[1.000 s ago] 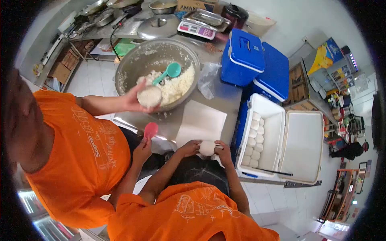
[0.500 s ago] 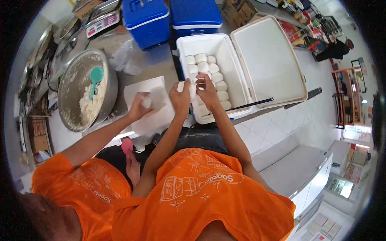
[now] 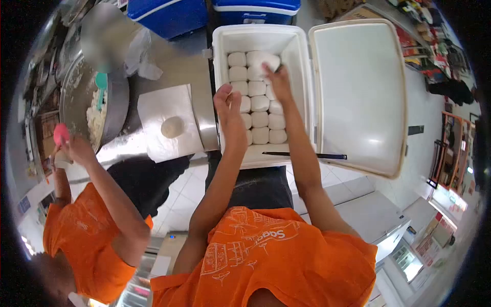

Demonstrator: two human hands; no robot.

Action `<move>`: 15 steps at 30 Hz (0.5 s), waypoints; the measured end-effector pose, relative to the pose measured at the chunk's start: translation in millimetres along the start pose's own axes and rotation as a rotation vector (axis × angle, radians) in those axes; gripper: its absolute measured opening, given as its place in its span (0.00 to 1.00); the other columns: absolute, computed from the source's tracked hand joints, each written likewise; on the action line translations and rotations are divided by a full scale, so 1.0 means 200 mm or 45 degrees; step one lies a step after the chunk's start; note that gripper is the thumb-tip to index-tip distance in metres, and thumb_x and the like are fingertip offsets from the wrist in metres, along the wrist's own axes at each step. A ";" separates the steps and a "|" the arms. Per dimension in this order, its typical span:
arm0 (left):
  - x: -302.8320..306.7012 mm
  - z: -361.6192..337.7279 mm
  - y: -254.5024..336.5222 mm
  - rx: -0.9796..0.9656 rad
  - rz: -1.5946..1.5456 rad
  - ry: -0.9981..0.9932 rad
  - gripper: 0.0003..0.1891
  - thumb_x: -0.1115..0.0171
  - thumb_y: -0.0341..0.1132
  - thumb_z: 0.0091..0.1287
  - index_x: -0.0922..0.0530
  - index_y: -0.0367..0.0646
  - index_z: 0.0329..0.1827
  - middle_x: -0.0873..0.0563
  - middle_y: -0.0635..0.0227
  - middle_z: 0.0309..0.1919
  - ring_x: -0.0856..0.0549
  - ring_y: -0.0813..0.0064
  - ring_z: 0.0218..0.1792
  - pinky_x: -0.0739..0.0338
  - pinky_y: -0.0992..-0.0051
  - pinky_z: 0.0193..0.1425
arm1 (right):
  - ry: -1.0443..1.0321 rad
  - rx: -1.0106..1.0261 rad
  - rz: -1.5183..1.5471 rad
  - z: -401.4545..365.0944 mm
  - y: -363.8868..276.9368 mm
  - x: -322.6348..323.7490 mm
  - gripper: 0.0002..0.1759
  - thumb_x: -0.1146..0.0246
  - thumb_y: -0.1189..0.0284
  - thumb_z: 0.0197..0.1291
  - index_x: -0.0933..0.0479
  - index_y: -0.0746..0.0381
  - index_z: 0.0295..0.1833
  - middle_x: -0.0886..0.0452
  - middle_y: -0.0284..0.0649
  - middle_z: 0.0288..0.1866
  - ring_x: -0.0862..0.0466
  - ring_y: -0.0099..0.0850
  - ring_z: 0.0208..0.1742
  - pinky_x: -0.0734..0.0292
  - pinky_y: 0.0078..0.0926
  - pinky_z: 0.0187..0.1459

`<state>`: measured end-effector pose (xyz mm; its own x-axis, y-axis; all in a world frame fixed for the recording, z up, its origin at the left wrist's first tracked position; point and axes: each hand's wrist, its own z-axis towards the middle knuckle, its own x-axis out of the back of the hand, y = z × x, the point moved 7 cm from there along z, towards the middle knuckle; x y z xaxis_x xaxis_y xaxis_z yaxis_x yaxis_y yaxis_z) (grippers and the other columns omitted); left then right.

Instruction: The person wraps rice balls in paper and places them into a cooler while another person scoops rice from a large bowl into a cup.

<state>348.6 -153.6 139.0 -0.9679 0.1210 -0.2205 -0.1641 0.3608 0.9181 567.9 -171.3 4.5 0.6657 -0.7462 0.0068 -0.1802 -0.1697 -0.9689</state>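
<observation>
My right hand (image 3: 279,84), slightly blurred, reaches into the upper part of a white cooler box (image 3: 221,61). Its fingers are closed around one end of a smooth white dough ball (image 3: 265,60), which touches others there. Rows of similar white dough balls (image 3: 260,120) fill the bottom of the box. My left hand (image 3: 231,115) is over the box's left side, fingers stretched upward, with nothing visible in it. To its left, a single round dough piece (image 3: 173,127) lies on white paper sheets (image 3: 156,105) on the metal table.
At left, a co-worker's hand (image 3: 79,151) is beside a pink scoop (image 3: 61,134). A large metal bowl (image 3: 120,102) holds white dough and a green scoop (image 3: 101,82). The box's lid (image 3: 360,97) hangs open at right; blue coolers (image 3: 255,15) stand behind.
My right hand has moved away from my left, farther into the box. My left hand has let go of its dough ball. The co-worker's hand has left the paper, where a dough piece now lies.
</observation>
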 end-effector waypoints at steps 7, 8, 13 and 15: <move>0.81 -0.19 -0.17 0.299 0.205 0.138 0.12 0.42 0.35 0.73 0.24 0.41 0.55 0.18 0.71 0.38 0.20 0.78 0.40 0.26 0.75 0.46 | 0.087 0.124 -1.097 0.80 0.88 0.21 0.33 0.45 0.49 0.66 0.23 0.74 0.49 0.20 0.67 0.51 0.22 0.63 0.55 0.30 0.54 0.59; 0.92 -0.23 -0.19 0.345 0.300 0.246 0.11 0.42 0.35 0.73 0.23 0.42 0.54 0.18 0.72 0.37 0.20 0.79 0.39 0.26 0.76 0.45 | -0.037 0.145 -0.983 0.88 0.99 0.22 0.33 0.46 0.48 0.66 0.22 0.73 0.48 0.20 0.65 0.52 0.23 0.63 0.56 0.30 0.54 0.60; 1.49 -0.21 -0.44 0.126 0.871 0.288 0.14 0.35 0.34 0.67 0.22 0.42 0.54 0.16 0.70 0.40 0.18 0.74 0.42 0.24 0.70 0.51 | -0.077 -0.032 -1.728 0.62 0.66 0.07 0.23 0.42 0.57 0.62 0.17 0.66 0.47 0.16 0.54 0.52 0.19 0.55 0.59 0.21 0.51 0.56; 1.54 -0.12 -0.38 -0.383 1.368 0.160 0.20 0.30 0.32 0.61 0.23 0.43 0.56 0.17 0.62 0.50 0.19 0.61 0.52 0.26 0.62 0.60 | -0.168 0.120 -1.805 0.58 0.59 0.05 0.23 0.42 0.58 0.64 0.19 0.67 0.52 0.16 0.55 0.54 0.18 0.52 0.59 0.21 0.48 0.56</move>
<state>58.3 -166.0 8.4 -0.6442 0.1344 0.7530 0.7446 -0.1148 0.6575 636.3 -124.5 -138.9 0.3017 0.0812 0.9500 0.7283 -0.6626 -0.1747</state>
